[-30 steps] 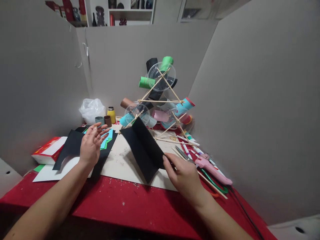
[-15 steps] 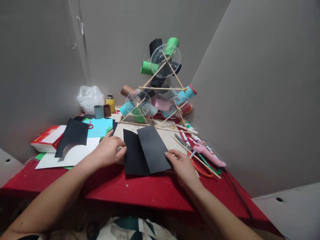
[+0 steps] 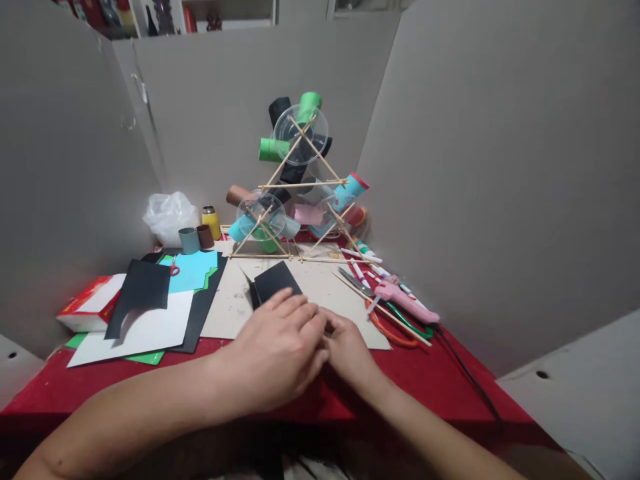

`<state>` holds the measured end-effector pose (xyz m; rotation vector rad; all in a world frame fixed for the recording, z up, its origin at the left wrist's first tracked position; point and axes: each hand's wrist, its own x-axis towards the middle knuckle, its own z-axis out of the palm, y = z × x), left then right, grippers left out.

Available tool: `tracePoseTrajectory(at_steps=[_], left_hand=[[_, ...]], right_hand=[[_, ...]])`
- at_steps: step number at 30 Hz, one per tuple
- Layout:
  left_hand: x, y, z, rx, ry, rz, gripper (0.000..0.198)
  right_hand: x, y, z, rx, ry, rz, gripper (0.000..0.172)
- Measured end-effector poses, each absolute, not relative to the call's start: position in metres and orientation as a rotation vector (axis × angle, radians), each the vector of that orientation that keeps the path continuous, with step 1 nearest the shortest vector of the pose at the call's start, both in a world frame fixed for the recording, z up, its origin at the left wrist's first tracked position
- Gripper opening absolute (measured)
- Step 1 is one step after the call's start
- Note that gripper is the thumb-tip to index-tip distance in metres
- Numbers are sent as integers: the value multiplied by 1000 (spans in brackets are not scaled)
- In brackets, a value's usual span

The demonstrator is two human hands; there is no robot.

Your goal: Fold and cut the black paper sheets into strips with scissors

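Just beyond my left hand [image 3: 284, 341], one folded black card [image 3: 276, 283] points away over one pale board [image 3: 373, 331], its long axis apparently running far-left to near-right. That nearer hand hides its near end, meeting my right hand [image 3: 350, 347]; I cannot tell either's grip. Behind: three clear discs [image 3: 301, 135], one yellow bottle [image 3: 211, 223].

dim, soft light | left wall [image 3: 65, 147] shaded | wide-angle stretch at edges | fine detail soft
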<state>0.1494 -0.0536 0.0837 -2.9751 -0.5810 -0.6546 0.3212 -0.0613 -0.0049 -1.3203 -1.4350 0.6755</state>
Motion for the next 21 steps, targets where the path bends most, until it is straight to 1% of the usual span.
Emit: tracePoseTrajectory(at_steps=[2, 4, 6, 8, 11, 14, 16, 18, 21], left_hand=[[152, -45, 69, -2984, -744, -358, 40], [142, -30, 51, -2923, -933, -112, 53], [126, -18, 37, -2901, -1061, 76, 66], [110, -15, 31, -2919, -1116, 201, 71], [97, -19, 29, -2953, -1141, 271, 71], [96, -23, 30, -2959, -1147, 270, 71], [96, -22, 28, -2952, -1134, 262, 71], [96, -20, 27, -2942, -1110, 259, 72], [97, -21, 27, -2928, -1075, 210, 69]], right_hand=[[323, -61, -8, -1373, -1486, 647, 31], [329, -62, -10, -1487, -1559, 611, 34], [338, -67, -10, -1606, -1683, 572, 40], [346, -73, -7, -1697, -1809, 548, 44], [355, -78, 4, -1791, -1944, 450, 41], [359, -75, 15, -1814, -1953, 113, 38], [359, -69, 22, -1694, -1954, -146, 38], [356, -63, 30, -1527, -2000, -329, 37], [346, -58, 48, -1354, -2067, -428, 36]])
